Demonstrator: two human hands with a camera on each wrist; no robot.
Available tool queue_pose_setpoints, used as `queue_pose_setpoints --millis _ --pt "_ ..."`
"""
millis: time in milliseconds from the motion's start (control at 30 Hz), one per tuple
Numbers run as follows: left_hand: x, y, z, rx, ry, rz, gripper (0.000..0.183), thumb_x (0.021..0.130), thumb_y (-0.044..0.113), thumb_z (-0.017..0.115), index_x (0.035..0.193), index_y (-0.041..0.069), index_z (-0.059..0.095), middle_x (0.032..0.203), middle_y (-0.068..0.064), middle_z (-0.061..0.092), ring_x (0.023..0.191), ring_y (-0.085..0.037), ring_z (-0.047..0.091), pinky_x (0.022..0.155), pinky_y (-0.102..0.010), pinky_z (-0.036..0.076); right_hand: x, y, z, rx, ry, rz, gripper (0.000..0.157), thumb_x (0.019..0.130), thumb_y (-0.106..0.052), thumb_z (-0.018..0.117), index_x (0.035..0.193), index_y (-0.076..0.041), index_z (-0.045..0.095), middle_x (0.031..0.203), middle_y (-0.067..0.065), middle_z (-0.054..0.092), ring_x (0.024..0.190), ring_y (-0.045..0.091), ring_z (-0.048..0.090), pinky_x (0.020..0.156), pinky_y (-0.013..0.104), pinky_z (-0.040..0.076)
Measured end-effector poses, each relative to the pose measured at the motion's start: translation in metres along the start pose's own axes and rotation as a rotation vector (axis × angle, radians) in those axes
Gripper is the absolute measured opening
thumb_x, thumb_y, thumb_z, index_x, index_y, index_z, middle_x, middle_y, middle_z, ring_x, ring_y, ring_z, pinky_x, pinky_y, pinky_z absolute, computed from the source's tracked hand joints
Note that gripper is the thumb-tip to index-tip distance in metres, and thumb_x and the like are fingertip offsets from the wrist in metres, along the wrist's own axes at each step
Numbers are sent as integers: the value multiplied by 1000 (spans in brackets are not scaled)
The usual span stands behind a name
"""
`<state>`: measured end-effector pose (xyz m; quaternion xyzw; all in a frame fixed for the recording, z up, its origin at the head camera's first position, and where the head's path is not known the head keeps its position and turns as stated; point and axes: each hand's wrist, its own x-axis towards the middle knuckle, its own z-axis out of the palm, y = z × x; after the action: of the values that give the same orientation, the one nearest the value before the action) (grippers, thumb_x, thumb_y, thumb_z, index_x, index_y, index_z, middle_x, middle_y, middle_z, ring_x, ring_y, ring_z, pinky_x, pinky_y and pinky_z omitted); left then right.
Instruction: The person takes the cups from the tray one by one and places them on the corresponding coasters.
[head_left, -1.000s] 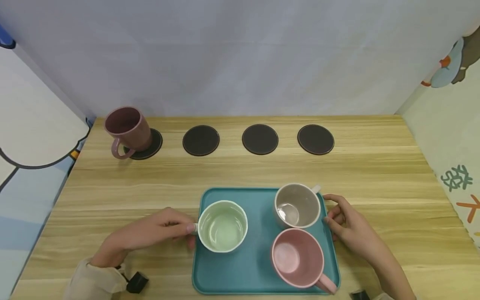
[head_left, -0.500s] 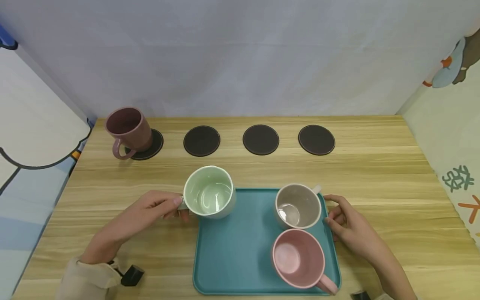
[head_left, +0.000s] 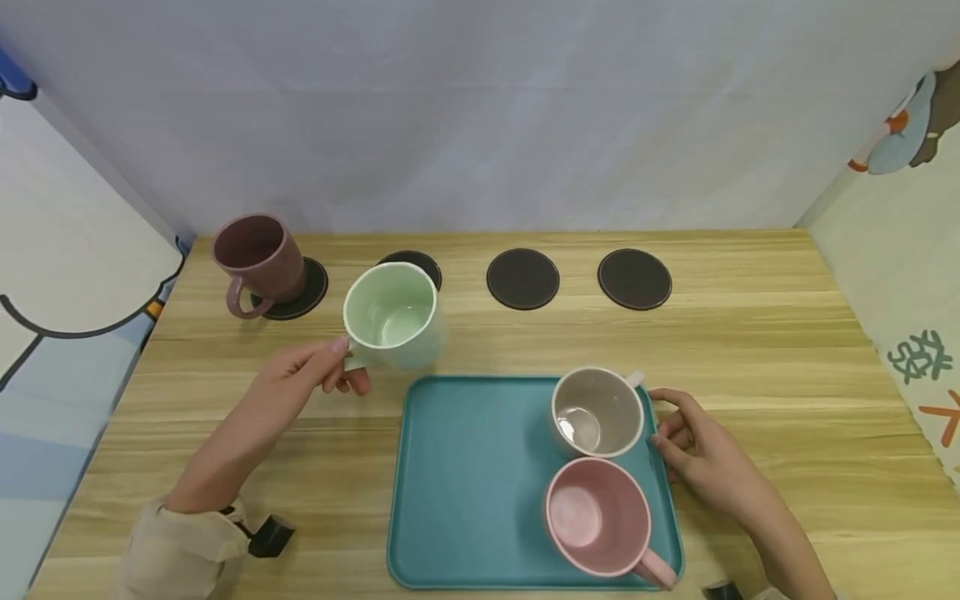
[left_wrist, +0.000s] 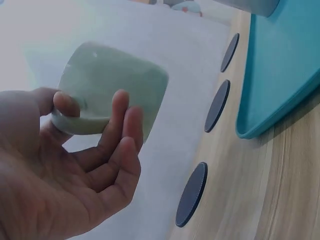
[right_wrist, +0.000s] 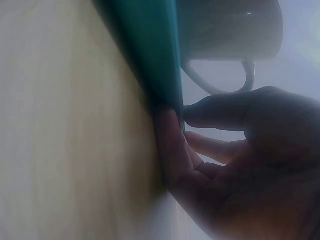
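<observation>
Left hand (head_left: 300, 377) holds the pale green mug (head_left: 408, 348) off the tray

Head view: thumb and fingers close on the mug's handle (head_left: 355, 361), and the mug covers part of the second coaster (head_left: 422, 262) from the left. One plum mug (head_left: 277, 271) already stands on the leftmost coaster (head_left: 313, 292). Two mugs, a grey-beige one (head_left: 596, 412) and a pink one (head_left: 600, 517), sit at the right end of the teal tray (head_left: 465, 483). The third coaster (head_left: 522, 278) and the fourth (head_left: 634, 279) carry no mug, so the work looks about a quarter done, with a second mug under way. Right hand (head_left: 708, 458) lies at the tray's right edge, fingers bent.

Left wrist view: the thumb tip presses the handle from one side with a finger behind it, a grip the head view largely hides; the other fingers bend near the mug's wall. Three coasters show whole here, but the plum mug is out of view.

Right wrist view: fingertips touch the tray's rim; whether they pinch it or merely steady it, I cannot tell. The grey-beige mug's full handle loop shows here; from the head it is only a stub.
</observation>
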<state>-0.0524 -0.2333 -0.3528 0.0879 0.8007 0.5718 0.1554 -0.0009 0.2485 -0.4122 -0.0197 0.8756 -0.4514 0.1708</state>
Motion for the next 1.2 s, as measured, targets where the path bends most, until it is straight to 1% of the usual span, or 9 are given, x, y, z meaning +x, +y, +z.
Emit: queue_pose_setpoints --millis 133,300,433,567,800,1000,1200 --pt "7 1 1 -19 86 -9 54 115 40 37 79 0 43 90 4 75 92 -15 71 85 -25 50 -1 -1 0 0 0 1 56 101 -3 64 152 -4 41 103 17 64 77 7 62 61 28 60" --pt "18 1 5 -78 183 -55 53 112 46 43 78 5 45 84 7 76 89 -9 72 86 -24 57 -1 0 0 0 1 3 56 101 -3 64 152 -4 41 104 16 63 78 7 63 61 28 60" --pt "29 0 8 -130 246 -57 51 111 46 45 77 7 46 80 7 74 86 -6 73 83 -24 58 0 0 1 -2 0 3 56 101 -3 64 152 -5 41 104 16 64 77 7 63 61 28 60" --pt "41 -3 8 -151 295 -53 51 111 45 46 76 8 47 80 9 74 85 -6 73 79 -22 57 0 1 1 0 1 1 56 101 -3 64 152 -5 41 103 16 64 77 7 63 61 28 60" --pt "59 -12 5 -155 342 -61 55 110 49 45 78 4 47 82 11 76 86 -6 74 78 -20 57 0 0 0 0 -2 7 56 101 -3 63 152 -4 40 103 17 63 77 8 62 61 28 61" --pt "72 -19 2 -130 351 -76 55 109 52 44 80 6 48 82 11 74 87 -8 74 79 -23 57 0 -1 -1 1 -2 4 56 101 -1 63 152 -3 40 103 17 63 77 8 62 61 28 60" --pt "83 -26 4 -119 361 -89 55 110 53 43 78 8 47 81 14 73 85 -6 73 79 -25 57 0 -2 0 -3 -4 7 56 101 -1 63 151 -3 41 103 17 63 77 8 63 61 28 60"
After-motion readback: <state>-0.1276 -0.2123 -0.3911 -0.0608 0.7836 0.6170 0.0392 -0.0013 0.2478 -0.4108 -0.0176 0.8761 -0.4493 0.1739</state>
